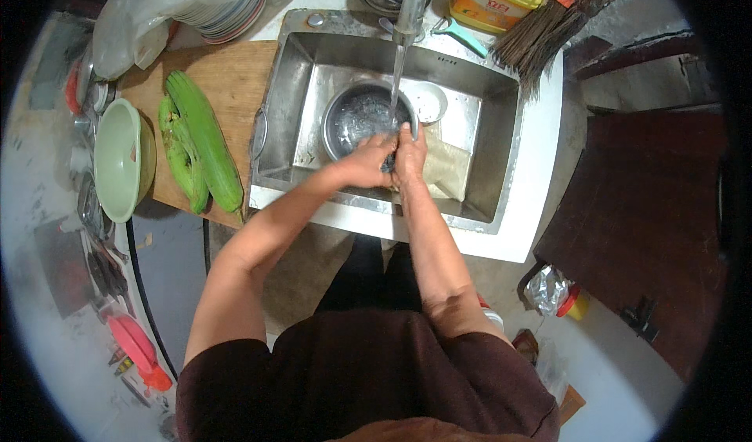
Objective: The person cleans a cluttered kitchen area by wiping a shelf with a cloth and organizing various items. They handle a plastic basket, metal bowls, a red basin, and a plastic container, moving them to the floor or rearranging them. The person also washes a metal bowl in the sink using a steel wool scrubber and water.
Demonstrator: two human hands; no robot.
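Note:
A round metal bowl (329, 138) stands in the steel sink, with splashing water in it. From the tap (413, 7) a stream of water (398, 74) falls into it. My left hand (370, 162) is at the bowl's near side, its fingers over the rim and its thumb lower down; the fingertips are partly hidden. My right hand (410, 157) grips the right side of the rim, thumb upward. Both hands are close together. Beyond my right hand, a small white bowl (430, 101) sits in the sink, and a beige cloth-like sheet (450, 164) lies beside my right wrist.
Left of the sink (501, 129), two long green gourds (205, 140) lie on a wooden board (254, 70), beside a pale green basin (117, 160). Behind stand stacked plates (235, 21) and a yellow jug (495, 2). A peeler (464, 38) and a twig brush (540, 39) lie at the back right.

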